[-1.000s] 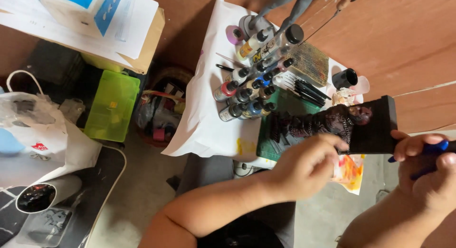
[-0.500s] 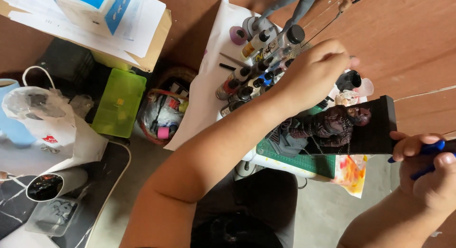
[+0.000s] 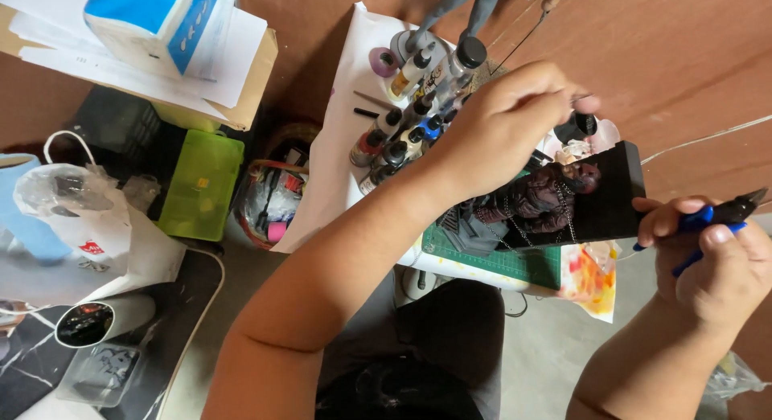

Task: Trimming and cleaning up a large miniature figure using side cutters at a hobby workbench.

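Left hand (image 3: 503, 118) now above figure (image 3: 535, 203)

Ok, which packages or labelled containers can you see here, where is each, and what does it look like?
Tissue pack: top left on papers, soft block, blue and white.
Plastic box: left of centre, rectangular, lime green.
Paint bottles: on the white sheet beside the left hand, small labelled droppers with dark caps.
Plastic bag: far left, white.
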